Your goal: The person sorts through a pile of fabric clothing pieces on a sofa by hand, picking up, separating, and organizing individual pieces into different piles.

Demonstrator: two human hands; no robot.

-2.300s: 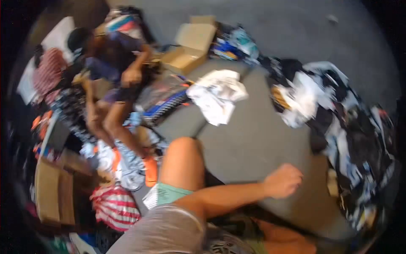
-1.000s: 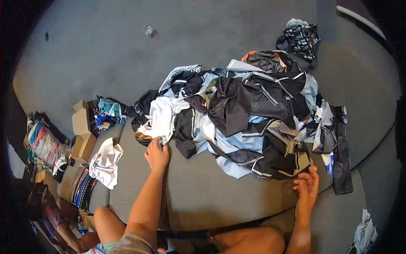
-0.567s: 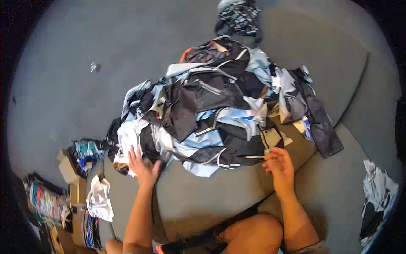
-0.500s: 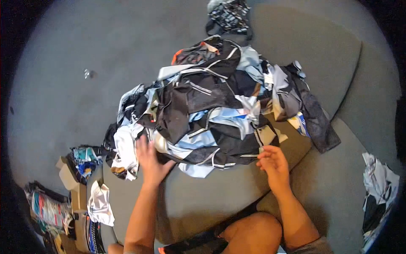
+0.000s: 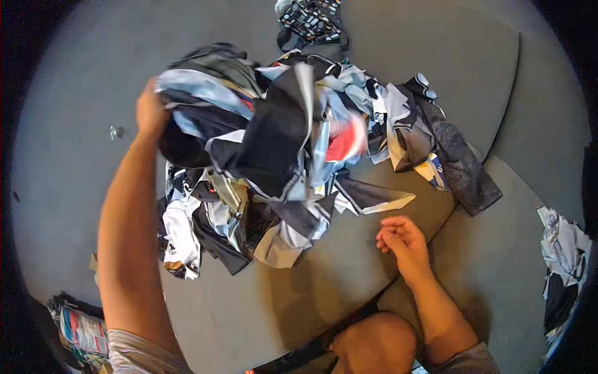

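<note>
A loose heap of fabric scraps (image 5: pixel 268 137) in black, white, light blue, grey and beige lies on the grey floor covering in front of me. At its far left side, my left hand (image 5: pixel 151 112) grips a bunch of the scraps; its fingers are partly hidden by the cloth. This upper part of the heap is raised, folded over and blurred by motion, with a red and white piece (image 5: pixel 346 140) showing at its right. My right hand (image 5: pixel 403 244) hovers at the near right, apart from the heap, fingers loosely curled with nothing visible in them.
A patterned black and white bundle (image 5: pixel 311 20) lies beyond the heap. More light and black cloth (image 5: pixel 564 262) is at the right edge. A plastic-wrapped stack (image 5: pixel 84 330) sits at lower left. A small shiny object (image 5: pixel 116 132) lies on the floor at left.
My left hand has moved from the heap's near left side to its far left and taken hold of scraps. The upper layers have been lifted and shifted left and away. My right hand has barely moved.
</note>
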